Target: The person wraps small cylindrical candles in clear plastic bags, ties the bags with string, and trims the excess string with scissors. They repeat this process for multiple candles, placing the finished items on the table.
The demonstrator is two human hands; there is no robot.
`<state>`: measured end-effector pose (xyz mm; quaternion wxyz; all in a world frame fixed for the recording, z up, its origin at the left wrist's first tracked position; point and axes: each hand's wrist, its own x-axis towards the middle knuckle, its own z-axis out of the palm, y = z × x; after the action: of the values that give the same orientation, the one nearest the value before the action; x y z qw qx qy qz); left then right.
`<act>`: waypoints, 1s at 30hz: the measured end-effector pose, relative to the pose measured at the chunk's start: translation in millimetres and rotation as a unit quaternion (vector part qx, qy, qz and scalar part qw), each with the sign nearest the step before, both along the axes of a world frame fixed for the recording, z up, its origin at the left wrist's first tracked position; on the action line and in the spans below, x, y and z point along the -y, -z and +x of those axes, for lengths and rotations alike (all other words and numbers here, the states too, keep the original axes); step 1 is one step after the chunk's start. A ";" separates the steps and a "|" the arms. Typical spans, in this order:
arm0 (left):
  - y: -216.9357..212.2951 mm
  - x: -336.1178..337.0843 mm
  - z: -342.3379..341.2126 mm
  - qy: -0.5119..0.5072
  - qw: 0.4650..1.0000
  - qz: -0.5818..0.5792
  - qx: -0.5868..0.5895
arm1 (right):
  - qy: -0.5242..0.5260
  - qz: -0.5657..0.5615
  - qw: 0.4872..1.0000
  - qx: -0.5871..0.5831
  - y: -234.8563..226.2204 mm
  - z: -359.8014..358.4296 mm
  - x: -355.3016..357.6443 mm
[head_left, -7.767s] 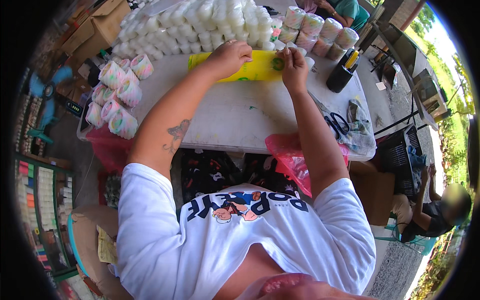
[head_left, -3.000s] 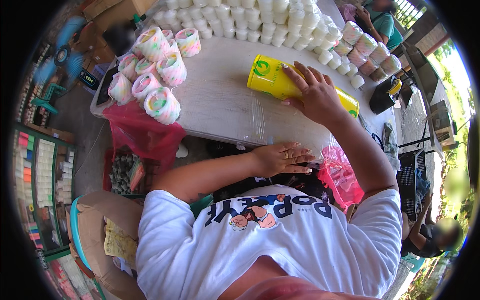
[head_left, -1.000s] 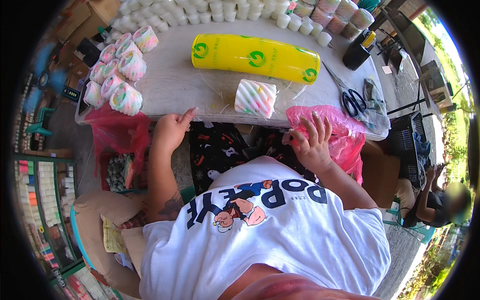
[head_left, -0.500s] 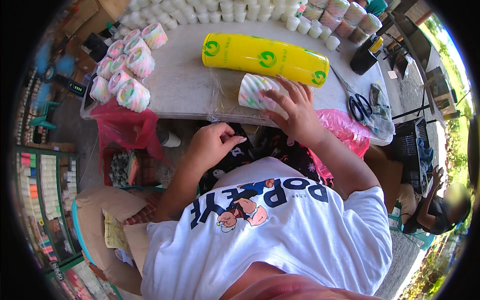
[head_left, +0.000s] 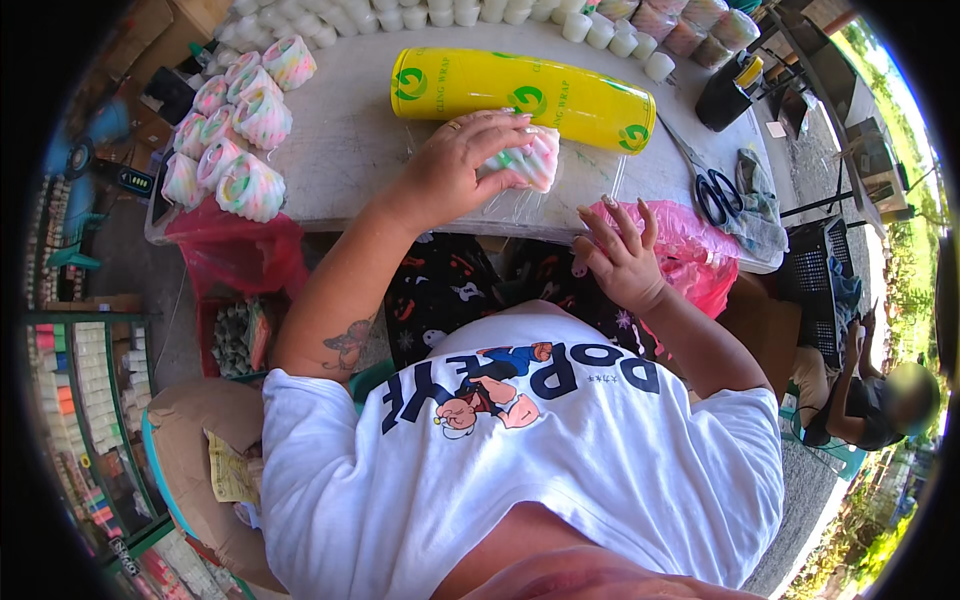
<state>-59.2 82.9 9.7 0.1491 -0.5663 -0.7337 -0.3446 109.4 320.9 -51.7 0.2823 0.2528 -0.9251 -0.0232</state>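
Note:
A ridged white cylinder speckled pink and green [head_left: 540,160] lies on its side on the table, clear film about it. My left hand [head_left: 465,165] is closed over its left end, fingers on top and thumb at the near side. Just behind lies the yellow cling wrap roll [head_left: 520,95], with green print. My right hand [head_left: 622,258] holds nothing; its fingers are apart near the table's front edge, beside a pink plastic bag [head_left: 690,250].
Several similar speckled pieces [head_left: 255,185] stand in rows at the left. White cup-shaped pieces [head_left: 420,15] line the back. Black-handled scissors [head_left: 715,195] and a grey cloth [head_left: 762,215] lie at the right, near a black container [head_left: 722,100]. A person [head_left: 870,405] sits far right.
My left hand has come up from the table edge onto the speckled cylinder. My right hand has let go and drawn back toward me. The cylinder has turned and shifted slightly right.

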 end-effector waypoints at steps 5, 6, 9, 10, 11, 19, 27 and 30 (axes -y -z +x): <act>7.3 0.8 23.5 -0.075 0.993 -0.005 -0.086 | -0.063 -0.164 0.983 0.059 -69.1 -1.0 10.7; 9.6 1.1 27.6 -0.071 0.991 -0.005 -0.116 | -0.070 -0.209 0.973 0.061 -80.4 -4.8 9.7; 5.3 -0.1 46.6 -0.073 0.990 -0.013 -0.119 | -0.084 -0.313 0.944 0.067 -92.7 -13.9 6.2; 4.4 -0.7 50.2 -0.071 0.990 -0.008 -0.120 | -0.089 -0.341 0.933 0.069 -95.4 -17.1 6.1; 7.2 -1.7 51.2 -0.064 0.991 0.007 -0.121 | -0.087 -0.362 0.925 0.073 -97.6 -19.0 6.7; -5.3 0.3 24.1 -0.003 0.997 -0.034 -0.075 | -0.033 -0.549 0.827 0.118 -75.5 -35.5 -15.5; -30.9 -20.0 -10.2 -0.018 0.966 -0.051 0.254 | 0.175 -0.254 0.940 -0.145 -78.0 -55.2 -26.0; -36.5 -27.0 -23.1 -0.018 0.957 -0.065 0.281 | 0.008 -0.209 0.973 -0.099 -81.9 -43.3 28.0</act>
<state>-82.3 110.0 46.1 -0.0940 -0.4414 -0.7770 -0.4388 66.0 292.8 30.2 0.4187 0.1774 -0.8791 0.1431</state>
